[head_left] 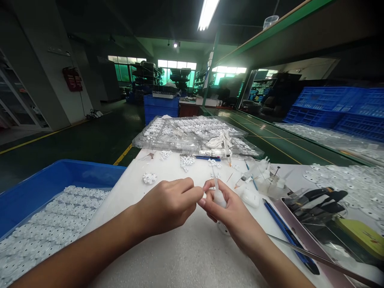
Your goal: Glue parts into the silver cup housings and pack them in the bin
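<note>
Over the white tabletop (183,260), my left hand (169,204) is closed, thumb and forefinger pinched together. A small white part (204,195) shows at its fingertips, where they meet the thumb and forefinger of my right hand (231,204). Most of that part is hidden by the fingers. My right hand is also curled around a small white squeeze bottle (220,198) with a thin nozzle pointing up. Under my right hand a round white piece (222,229) is partly covered. Another round, scalloped white piece (149,178) lies beyond my left hand.
Small white parts (187,161) lie farther back, before stacked clear trays (192,132). A blue bin (90,170) of white pieces stands left. On the right are a syringe (228,154), a white case (250,197), a blue tool (291,236) and a box of tools (315,204).
</note>
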Available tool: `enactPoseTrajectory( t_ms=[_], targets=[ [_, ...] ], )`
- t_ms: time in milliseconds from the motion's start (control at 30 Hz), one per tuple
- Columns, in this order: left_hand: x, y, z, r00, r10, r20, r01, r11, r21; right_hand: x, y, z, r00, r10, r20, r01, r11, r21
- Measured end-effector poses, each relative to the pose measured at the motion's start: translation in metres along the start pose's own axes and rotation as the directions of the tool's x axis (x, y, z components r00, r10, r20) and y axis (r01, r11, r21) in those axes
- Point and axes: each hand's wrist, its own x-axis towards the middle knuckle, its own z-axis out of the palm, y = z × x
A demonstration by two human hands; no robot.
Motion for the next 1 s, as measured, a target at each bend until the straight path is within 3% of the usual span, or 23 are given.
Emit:
enactPoseTrajectory(
  t_ms=[100,200,300,367,433,500,567,633,867,933,1000],
  targets=[
    [-0.001,-0.001,0.002,0.999,0.053,0.011,-0.053,0.997,0.051,0.000,0.000,0.001,0.998,0.057,0.006,-0.058,0.997,0.058],
    [-0.002,-0.005,0.000,0.997,0.051,0.050,-0.053,0.998,0.046,0.001,0.002,0.002,0.997,0.069,-0.020,-0.063,0.974,0.216],
    [-0.001,-0.010,-0.005,0.997,-0.052,0.055,0.056,0.995,-0.079,0.004,0.004,0.001,0.989,0.064,-0.135,0.000,0.903,0.430],
    [0.001,-0.012,-0.008,0.978,-0.199,0.059,0.208,0.942,-0.262,0.007,0.004,-0.001,0.971,0.078,-0.225,0.050,0.856,0.514],
    [0.004,-0.013,-0.010,0.907,-0.403,0.121,0.411,0.787,-0.461,0.008,0.001,0.000,0.958,0.086,-0.275,0.086,0.826,0.557],
    [0.008,-0.013,-0.009,0.785,-0.561,0.262,0.583,0.527,-0.619,0.008,-0.002,0.001,0.956,0.051,-0.288,0.117,0.835,0.537],
    [0.010,-0.012,-0.004,0.675,-0.615,0.408,0.657,0.249,-0.712,0.007,-0.004,0.002,0.952,-0.025,-0.305,0.168,0.876,0.452],
    [0.009,-0.012,0.002,0.611,-0.626,0.485,0.662,0.067,-0.747,0.008,-0.004,0.000,0.938,-0.110,-0.329,0.224,0.916,0.332],
    [0.004,-0.005,0.020,0.527,-0.546,0.651,0.675,-0.196,-0.711,0.006,-0.006,-0.017,0.887,-0.244,-0.393,0.297,0.951,0.081],
    [0.005,-0.004,0.017,0.511,-0.516,0.687,0.662,-0.273,-0.698,0.001,-0.009,-0.017,0.835,-0.303,-0.460,0.326,0.945,-0.031],
    [0.006,-0.004,0.014,0.503,-0.500,0.705,0.646,-0.324,-0.691,-0.003,-0.009,-0.017,0.750,-0.400,-0.527,0.371,0.914,-0.165]
  ],
)
